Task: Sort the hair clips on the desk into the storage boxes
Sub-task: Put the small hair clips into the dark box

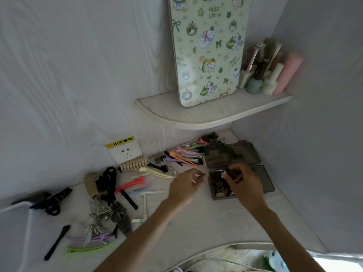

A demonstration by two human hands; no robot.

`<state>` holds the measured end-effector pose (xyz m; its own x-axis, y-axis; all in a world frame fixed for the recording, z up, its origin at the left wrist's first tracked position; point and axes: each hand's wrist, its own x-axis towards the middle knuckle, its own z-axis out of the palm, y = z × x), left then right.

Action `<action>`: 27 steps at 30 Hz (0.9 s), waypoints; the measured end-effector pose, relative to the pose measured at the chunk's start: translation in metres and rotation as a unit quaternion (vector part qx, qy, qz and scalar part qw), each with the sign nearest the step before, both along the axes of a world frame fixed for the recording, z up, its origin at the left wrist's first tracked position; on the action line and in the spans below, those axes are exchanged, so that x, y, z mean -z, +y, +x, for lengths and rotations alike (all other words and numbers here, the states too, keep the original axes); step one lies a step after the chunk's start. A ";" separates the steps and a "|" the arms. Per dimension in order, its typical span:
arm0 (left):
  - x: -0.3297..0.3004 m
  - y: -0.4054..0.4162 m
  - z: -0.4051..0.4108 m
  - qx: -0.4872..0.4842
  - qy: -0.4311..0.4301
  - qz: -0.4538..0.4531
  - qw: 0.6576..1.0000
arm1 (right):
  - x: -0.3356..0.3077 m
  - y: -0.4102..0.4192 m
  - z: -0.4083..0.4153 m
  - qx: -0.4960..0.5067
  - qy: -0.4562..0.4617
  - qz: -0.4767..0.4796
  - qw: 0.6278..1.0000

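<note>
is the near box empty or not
Not empty: small brown and cream clips fill the left part of the near box, under the right hand.

A yellow label (pixel 120 141) with the characters "小心触电" stands on top of the white wall socket (pixel 126 153), far left of the hands, and the green patterned board (pixel 208 50) above them repeats "Hello Cute Cat".

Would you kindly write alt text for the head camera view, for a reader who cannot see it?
A person's right hand holds small dark clips over the nearer storage box, while the left hand hovers beside it over the desk. Many coloured hair clips lie scattered to the left; a second box sits behind.
</note>
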<state>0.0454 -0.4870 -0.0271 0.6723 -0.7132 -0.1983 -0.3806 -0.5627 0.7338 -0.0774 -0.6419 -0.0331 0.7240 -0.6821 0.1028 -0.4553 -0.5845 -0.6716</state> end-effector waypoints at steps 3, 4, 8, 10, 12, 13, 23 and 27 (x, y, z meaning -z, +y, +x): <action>-0.005 -0.024 -0.015 0.056 0.055 -0.029 0.997 | 0.001 -0.015 -0.012 -0.001 0.044 0.014 0.999; -0.005 -0.027 -0.018 0.074 0.077 -0.029 0.994 | 0.001 -0.017 -0.013 -0.001 0.060 0.021 0.998; -0.002 -0.023 -0.017 0.097 0.099 -0.036 0.990 | -0.006 -0.023 -0.020 0.008 0.085 0.000 0.996; 0.001 -0.010 -0.008 0.078 0.073 -0.054 0.993 | -0.011 -0.024 -0.020 0.013 0.077 -0.026 0.997; 0.004 0.007 0.004 0.050 0.002 -0.043 0.998 | -0.017 -0.022 -0.016 0.012 0.067 -0.036 0.997; 0.006 0.017 0.013 0.023 -0.059 -0.028 0.998 | -0.020 -0.019 -0.011 0.006 0.063 -0.034 0.997; 0.026 0.095 0.087 -0.004 -0.284 0.231 0.930 | 0.005 0.065 0.105 -0.224 0.129 0.005 0.966; 0.027 0.113 0.086 -0.025 -0.300 0.190 0.934 | 0.020 0.093 0.141 -0.287 0.123 -0.031 0.949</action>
